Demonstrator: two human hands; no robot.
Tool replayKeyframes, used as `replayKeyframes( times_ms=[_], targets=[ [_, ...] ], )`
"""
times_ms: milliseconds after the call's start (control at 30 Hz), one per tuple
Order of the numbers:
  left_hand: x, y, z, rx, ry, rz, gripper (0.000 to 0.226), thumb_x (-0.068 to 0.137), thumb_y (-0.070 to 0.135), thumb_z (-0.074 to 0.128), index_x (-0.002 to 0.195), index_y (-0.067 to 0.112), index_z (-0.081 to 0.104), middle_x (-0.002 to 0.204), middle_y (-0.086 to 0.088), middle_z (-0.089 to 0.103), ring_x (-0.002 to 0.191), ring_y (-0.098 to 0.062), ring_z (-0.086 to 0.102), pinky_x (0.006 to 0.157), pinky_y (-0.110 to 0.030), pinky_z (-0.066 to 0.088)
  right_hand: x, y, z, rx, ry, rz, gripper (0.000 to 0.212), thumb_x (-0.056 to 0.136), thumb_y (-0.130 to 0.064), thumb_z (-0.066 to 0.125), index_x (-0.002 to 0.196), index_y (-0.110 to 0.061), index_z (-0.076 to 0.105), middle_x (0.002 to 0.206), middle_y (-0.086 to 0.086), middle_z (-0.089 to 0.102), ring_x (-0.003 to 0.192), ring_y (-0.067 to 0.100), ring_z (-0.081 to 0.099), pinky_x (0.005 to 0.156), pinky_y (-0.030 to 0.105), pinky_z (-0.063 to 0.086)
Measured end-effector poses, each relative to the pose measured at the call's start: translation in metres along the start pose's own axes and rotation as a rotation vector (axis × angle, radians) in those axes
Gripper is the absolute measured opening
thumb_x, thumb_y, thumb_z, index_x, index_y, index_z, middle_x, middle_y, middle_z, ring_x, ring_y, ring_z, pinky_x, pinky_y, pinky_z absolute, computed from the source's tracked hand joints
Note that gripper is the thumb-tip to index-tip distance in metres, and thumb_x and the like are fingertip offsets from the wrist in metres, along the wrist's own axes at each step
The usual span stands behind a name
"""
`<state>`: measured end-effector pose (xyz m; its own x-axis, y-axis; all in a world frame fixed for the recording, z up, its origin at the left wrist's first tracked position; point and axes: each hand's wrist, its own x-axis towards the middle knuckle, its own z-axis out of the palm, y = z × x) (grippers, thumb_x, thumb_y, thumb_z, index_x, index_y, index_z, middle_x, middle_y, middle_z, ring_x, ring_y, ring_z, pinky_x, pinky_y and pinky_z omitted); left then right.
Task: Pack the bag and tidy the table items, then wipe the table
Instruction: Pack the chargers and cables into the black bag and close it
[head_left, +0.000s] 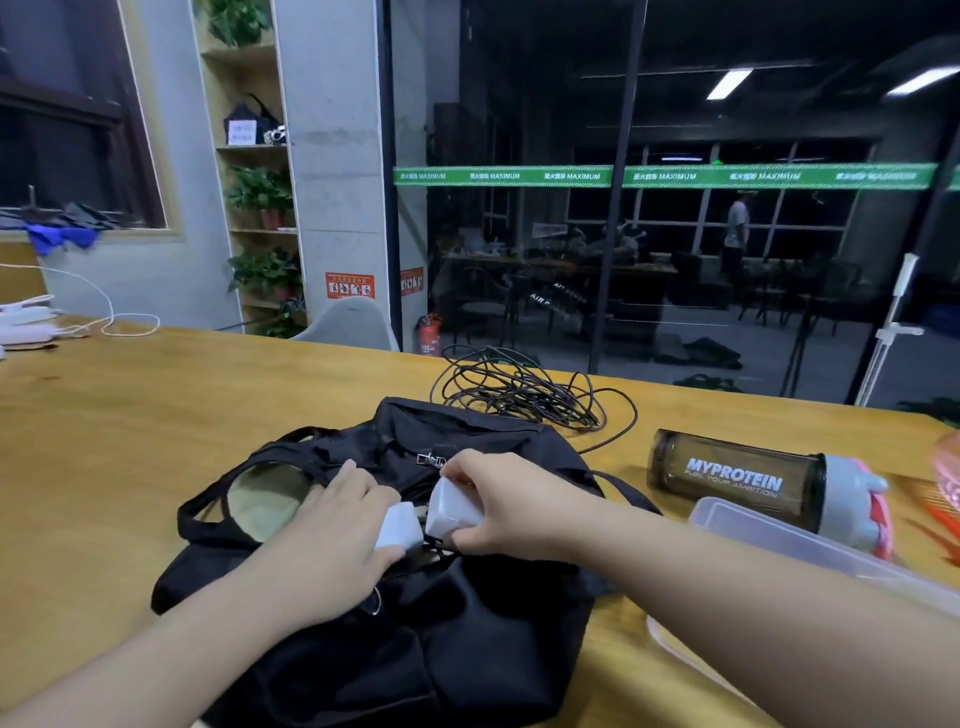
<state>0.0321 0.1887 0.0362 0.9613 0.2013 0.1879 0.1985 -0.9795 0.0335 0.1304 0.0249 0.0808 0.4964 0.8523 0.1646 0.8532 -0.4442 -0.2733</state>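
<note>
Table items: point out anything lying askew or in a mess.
The dark shaker bottle lies on its side on the table rather than upright, right of the black bag. Behind the bag, the black cable sprawls in a loose tangle, not coiled.

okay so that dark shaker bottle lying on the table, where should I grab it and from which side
Probably grip the shaker bottle around the middle of its dark barrel, coming down from above. It lies on its side on the table, grey lid end toward the clear plastic box that crowds its near side. The barrel looks round and bare on top, so fingers could wrap it there.
</note>
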Motion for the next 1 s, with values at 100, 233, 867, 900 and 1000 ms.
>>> replayKeyframes(
  times_ms=[100, 233, 867, 900, 1000],
  targets=[
    [0.005, -0.001, 0.000, 0.018, 0.028, -0.017, 0.049, 0.094, 0.043, 0.043, 0.136, 0.022, 0.031, 0.129, 0.003, 0.033, 0.142, -0.023, 0.008, 0.110, -0.031, 0.021, 0.000, -0.001, 0.003, -0.024, -0.031, 0.007, 0.053, 0.080, -0.031, 0.067, 0.126, -0.019, 0.045, 0.121, 0.002, 0.058, 0.106, 0.019, 0.052, 0.085, 0.032, 0.045],
    [0.013, -0.003, 0.005, 0.014, 0.080, -0.037, 0.040, 0.095, 0.035, 0.042, 0.133, 0.025, 0.037, 0.134, 0.005, 0.037, 0.144, -0.025, -0.002, 0.113, -0.035, 0.017, -0.002, -0.002, 0.011, -0.104, -0.081, 0.017, 0.051, 0.083, -0.034, 0.067, 0.125, -0.017, 0.044, 0.122, 0.005, 0.056, 0.109, 0.022, 0.049, 0.079, 0.032, 0.039],
    [0.039, -0.008, -0.027, 0.135, 0.339, 0.021, 0.054, 0.085, 0.040, 0.057, 0.136, 0.031, 0.038, 0.156, -0.010, -0.004, 0.140, -0.025, -0.022, 0.110, -0.040, -0.016, -0.008, 0.023, -0.021, -0.396, -0.094, 0.196, 0.100, 0.071, -0.060, 0.068, 0.149, -0.027, 0.014, 0.156, 0.003, 0.004, 0.143, 0.026, -0.001, 0.114, 0.048, 0.013],
    [0.042, -0.010, -0.032, 0.143, 0.333, 0.005, 0.055, 0.086, 0.041, 0.056, 0.136, 0.030, 0.038, 0.156, -0.009, -0.005, 0.140, -0.025, -0.022, 0.111, -0.042, -0.015, -0.007, 0.023, -0.024, -0.431, -0.109, 0.205, 0.099, 0.072, -0.061, 0.067, 0.149, -0.027, 0.015, 0.156, 0.003, 0.003, 0.143, 0.027, -0.002, 0.115, 0.048, 0.010],
    [0.050, -0.015, -0.036, 0.165, 0.296, -0.044, 0.058, 0.087, 0.044, 0.053, 0.139, 0.027, 0.034, 0.157, -0.004, -0.003, 0.141, -0.026, -0.021, 0.111, -0.047, -0.013, -0.004, 0.022, -0.025, -0.497, -0.193, 0.228, 0.083, 0.075, -0.068, 0.059, 0.143, -0.027, 0.034, 0.155, 0.004, 0.009, 0.142, 0.030, 0.002, 0.114, 0.051, 0.008]
  ],
)
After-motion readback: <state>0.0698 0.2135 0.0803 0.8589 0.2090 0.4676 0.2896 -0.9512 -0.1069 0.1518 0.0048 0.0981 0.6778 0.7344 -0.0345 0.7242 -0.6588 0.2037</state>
